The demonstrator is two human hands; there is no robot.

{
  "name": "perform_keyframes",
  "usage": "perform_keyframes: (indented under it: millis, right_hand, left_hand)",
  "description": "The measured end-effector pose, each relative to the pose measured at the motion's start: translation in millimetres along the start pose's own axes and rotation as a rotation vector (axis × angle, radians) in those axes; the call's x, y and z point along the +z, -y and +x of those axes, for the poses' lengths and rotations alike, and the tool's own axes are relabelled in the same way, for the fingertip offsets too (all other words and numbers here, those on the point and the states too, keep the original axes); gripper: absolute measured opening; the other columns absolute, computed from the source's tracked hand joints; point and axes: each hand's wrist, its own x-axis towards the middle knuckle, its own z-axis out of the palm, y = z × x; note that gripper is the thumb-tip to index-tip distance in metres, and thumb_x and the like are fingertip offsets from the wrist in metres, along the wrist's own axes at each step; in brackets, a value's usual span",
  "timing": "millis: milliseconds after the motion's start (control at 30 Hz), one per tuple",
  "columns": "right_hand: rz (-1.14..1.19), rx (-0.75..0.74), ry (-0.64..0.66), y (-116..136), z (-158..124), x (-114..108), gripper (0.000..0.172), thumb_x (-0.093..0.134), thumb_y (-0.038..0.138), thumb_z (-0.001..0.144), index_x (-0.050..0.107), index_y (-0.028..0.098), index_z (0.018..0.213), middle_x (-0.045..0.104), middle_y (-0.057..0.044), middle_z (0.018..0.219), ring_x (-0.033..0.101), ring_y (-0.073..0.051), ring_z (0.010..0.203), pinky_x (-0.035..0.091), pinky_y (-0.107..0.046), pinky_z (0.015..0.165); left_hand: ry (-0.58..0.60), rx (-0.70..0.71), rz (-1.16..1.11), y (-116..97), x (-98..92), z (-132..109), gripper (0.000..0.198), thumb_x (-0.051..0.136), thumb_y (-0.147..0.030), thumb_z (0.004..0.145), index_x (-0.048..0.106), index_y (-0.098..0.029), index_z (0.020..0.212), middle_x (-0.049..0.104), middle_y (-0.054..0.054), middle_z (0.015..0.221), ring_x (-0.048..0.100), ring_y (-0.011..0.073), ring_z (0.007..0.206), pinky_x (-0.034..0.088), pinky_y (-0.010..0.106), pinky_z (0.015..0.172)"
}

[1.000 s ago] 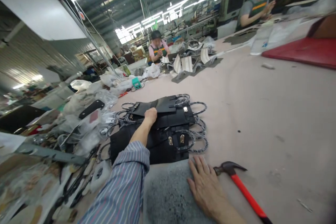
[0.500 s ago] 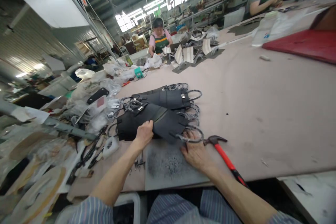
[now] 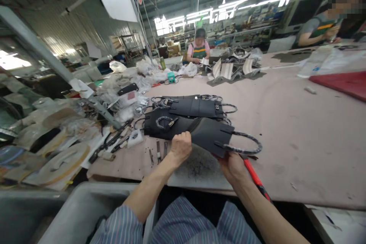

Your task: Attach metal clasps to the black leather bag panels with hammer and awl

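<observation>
A black leather bag piece (image 3: 210, 134) with a braided, grey-speckled loop handle (image 3: 248, 141) at its right end lies partly raised over the front of the table. My left hand (image 3: 181, 146) is closed on its near edge, around the middle. My right hand (image 3: 234, 164) holds the near right corner from below, its fingertips hidden under the leather. Under the piece is a worn grey slab (image 3: 197, 167) with dark marks. Beside my right hand rests a hammer with a red and black handle (image 3: 254, 173); its head is mostly covered.
Behind lie more black bag pieces (image 3: 197, 106) with loop handles. Narrow metal tools (image 3: 158, 152) sit left of the slab. Plastic bags and wrapped goods (image 3: 126, 103) crowd the left side. A red sheet (image 3: 340, 84) lies right; a grey bin (image 3: 85, 206) stands below. Two people work beyond.
The bag piece has been lifted and turned so its right end swings out to the right. My right hand has moved from the slab to beneath that corner. The camera view has shifted left.
</observation>
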Motion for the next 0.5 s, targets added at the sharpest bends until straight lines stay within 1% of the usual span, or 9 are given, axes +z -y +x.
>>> perform_keyframes:
  millis: [67,100,167,233,300,367,400,433,500]
  right_hand:
    - [0.176,0.113,-0.028,9.5,-7.5,10.3,0.030,0.050,0.042,0.092,0.071,0.026,0.105,0.077,-0.007,0.099,0.073,-0.026,0.093,0.061,-0.048,0.083]
    - [0.254,0.157,-0.047,13.6,-14.0,14.2,0.028,0.053,0.041,0.089,0.071,0.026,0.103,0.077,-0.006,0.100,0.073,-0.026,0.095,0.060,-0.049,0.086]
    - [0.303,0.164,-0.088,20.2,-30.2,17.6,0.028,0.057,0.041,0.086,0.071,0.024,0.103,0.076,-0.006,0.102,0.072,-0.025,0.098,0.058,-0.050,0.093]
    - [0.219,0.164,-0.161,24.4,-45.3,13.5,0.031,0.061,0.044,0.085,0.070,0.020,0.102,0.075,-0.006,0.097,0.071,-0.025,0.100,0.057,-0.048,0.096]
    - [0.017,0.196,-0.299,26.2,-53.2,2.3,0.030,0.068,0.046,0.082,0.069,0.018,0.093,0.073,-0.005,0.085,0.070,-0.026,0.096,0.058,-0.044,0.093]
    - [-0.155,0.218,-0.394,27.3,-49.9,-12.1,0.027,0.075,0.043,0.077,0.067,0.018,0.083,0.070,-0.005,0.074,0.069,-0.027,0.090,0.059,-0.042,0.088]
    - [-0.191,0.220,-0.405,28.3,-43.5,-18.6,0.026,0.077,0.042,0.075,0.066,0.019,0.081,0.069,-0.004,0.072,0.069,-0.027,0.088,0.059,-0.042,0.086]
    - [-0.197,0.214,-0.396,29.8,-33.9,-23.2,0.026,0.077,0.042,0.075,0.067,0.019,0.082,0.070,-0.004,0.073,0.069,-0.027,0.087,0.060,-0.041,0.084]
    - [-0.149,0.192,-0.331,34.6,-5.0,-24.2,0.029,0.075,0.042,0.075,0.068,0.017,0.089,0.072,-0.004,0.081,0.069,-0.025,0.086,0.060,-0.041,0.084]
  left_hand:
    - [-0.026,0.038,-0.026,-23.8,-13.4,-3.8,0.021,0.048,-0.011,0.091,0.064,-0.006,0.104,0.068,0.019,0.092,0.070,0.0291,0.087,0.054,0.039,0.076]
    - [-0.032,0.077,-0.043,-37.6,-16.0,-8.7,0.021,0.050,-0.012,0.091,0.064,-0.005,0.105,0.068,0.019,0.090,0.071,0.0290,0.085,0.054,0.038,0.074]
    - [-0.046,0.186,-0.075,-66.5,-13.2,-23.4,0.028,0.051,-0.014,0.092,0.064,0.000,0.112,0.068,0.019,0.088,0.071,0.0279,0.081,0.053,0.037,0.071]
    - [-0.068,0.300,-0.104,-92.5,-3.7,-42.6,0.035,0.048,-0.014,0.095,0.061,0.004,0.122,0.069,0.020,0.090,0.071,0.0268,0.080,0.054,0.037,0.069]
    - [-0.085,0.359,-0.156,-109.9,7.2,-64.4,0.040,0.047,-0.014,0.095,0.058,0.006,0.128,0.070,0.020,0.093,0.071,0.0268,0.081,0.056,0.038,0.069]
    - [-0.106,0.349,-0.264,-114.3,16.1,-87.1,0.043,0.051,-0.020,0.095,0.057,0.004,0.131,0.070,0.020,0.098,0.071,0.0282,0.087,0.058,0.042,0.077]
    - [-0.128,0.331,-0.332,-111.0,19.7,-98.4,0.044,0.053,-0.025,0.095,0.057,0.000,0.131,0.071,0.020,0.104,0.071,0.0293,0.095,0.058,0.046,0.087]
    - [-0.160,0.308,-0.397,-104.2,23.1,-109.4,0.044,0.054,-0.031,0.096,0.058,-0.005,0.131,0.070,0.020,0.112,0.069,0.0306,0.105,0.055,0.050,0.099]
    - [-0.229,0.232,-0.486,-82.4,30.6,-129.6,0.044,0.055,-0.037,0.097,0.058,-0.012,0.133,0.066,0.019,0.131,0.060,0.0324,0.127,0.040,0.057,0.119]
